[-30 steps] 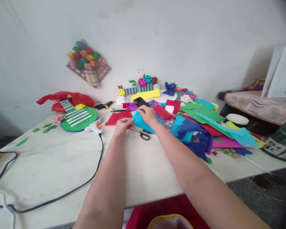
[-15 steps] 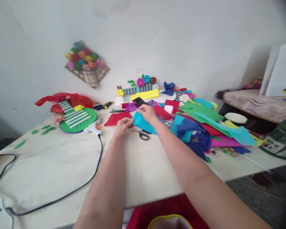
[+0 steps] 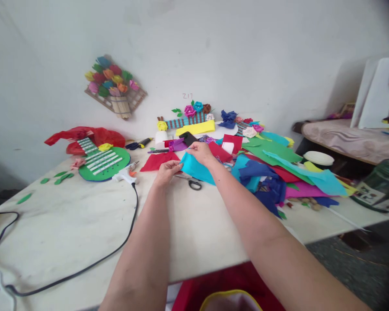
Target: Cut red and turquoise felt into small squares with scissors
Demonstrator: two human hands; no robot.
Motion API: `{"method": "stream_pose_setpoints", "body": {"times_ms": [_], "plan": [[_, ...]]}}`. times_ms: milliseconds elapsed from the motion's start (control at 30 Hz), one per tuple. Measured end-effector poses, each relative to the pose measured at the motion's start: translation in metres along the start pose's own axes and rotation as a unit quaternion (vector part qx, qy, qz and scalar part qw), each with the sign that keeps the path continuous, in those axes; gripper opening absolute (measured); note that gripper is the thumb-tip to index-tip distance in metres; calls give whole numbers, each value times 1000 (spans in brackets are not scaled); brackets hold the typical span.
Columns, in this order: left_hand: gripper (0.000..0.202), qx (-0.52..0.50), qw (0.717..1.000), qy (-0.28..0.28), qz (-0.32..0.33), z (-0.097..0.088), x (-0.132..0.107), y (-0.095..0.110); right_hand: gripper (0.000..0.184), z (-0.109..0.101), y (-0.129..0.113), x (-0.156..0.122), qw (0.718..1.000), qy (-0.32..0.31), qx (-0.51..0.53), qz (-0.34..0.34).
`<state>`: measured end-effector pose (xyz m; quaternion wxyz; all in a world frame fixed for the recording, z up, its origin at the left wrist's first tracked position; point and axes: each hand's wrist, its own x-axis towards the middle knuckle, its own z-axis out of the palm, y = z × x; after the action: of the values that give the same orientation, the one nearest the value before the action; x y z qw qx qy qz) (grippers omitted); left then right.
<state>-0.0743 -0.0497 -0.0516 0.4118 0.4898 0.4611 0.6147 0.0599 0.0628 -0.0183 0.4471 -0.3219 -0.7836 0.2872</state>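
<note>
A bright blue piece of crepe paper (image 3: 197,169) is stretched between my two hands above the table. My left hand (image 3: 167,172) pinches its left corner between thumb and fingers. Higher up, my right hand (image 3: 201,152) grips the top edge, its fingers closed. Below the paper lies a pair of scissors (image 3: 195,185), a black handle loop showing and the rest partly covered. A red paper sheet (image 3: 160,161) rests just behind my left hand. The black phone (image 3: 188,138) is beyond my right hand.
On the left are a white glue gun (image 3: 125,175) with its black cord (image 3: 129,235), a green guitar-shaped craft (image 3: 105,164) and green paper leaves (image 3: 64,178). Heaped coloured paper (image 3: 272,149) covers the right side, near a green glass jar (image 3: 381,185). Pliers (image 3: 138,144) lie at the back.
The view has shifted slightly. Both hands keep their hold on the blue crepe paper, whose lower right part hangs a little differently.
</note>
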Motion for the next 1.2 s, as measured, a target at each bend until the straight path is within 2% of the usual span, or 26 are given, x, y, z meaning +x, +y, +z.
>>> {"method": "stream_pose_setpoints", "body": {"times_ms": [200,400,500,667,800,1000,1200], "plan": [[30,-19,1000,-11,14,-1,0,-1,15,0,-9,-7,994,-10,-98,-49],[39,-54,998,-29,-22,2,-3,4,21,1,-15,-14,979,-2,-193,-63],[43,-8,999,-29,-30,-1,-3,4,19,1,-14,-15,977,-4,-203,-66],[37,78,997,-10,-11,-7,0,0,18,0,-16,-16,976,-15,-204,-69],[36,84,996,-11,-20,-9,0,-1,19,-1,-19,-17,976,-24,-203,-75],[47,51,996,-26,-70,-8,-1,1,19,-1,-22,-18,969,-34,-223,-96],[27,30,994,15,-103,-1,-2,7,19,3,-23,-20,962,-51,-244,-114]]}}
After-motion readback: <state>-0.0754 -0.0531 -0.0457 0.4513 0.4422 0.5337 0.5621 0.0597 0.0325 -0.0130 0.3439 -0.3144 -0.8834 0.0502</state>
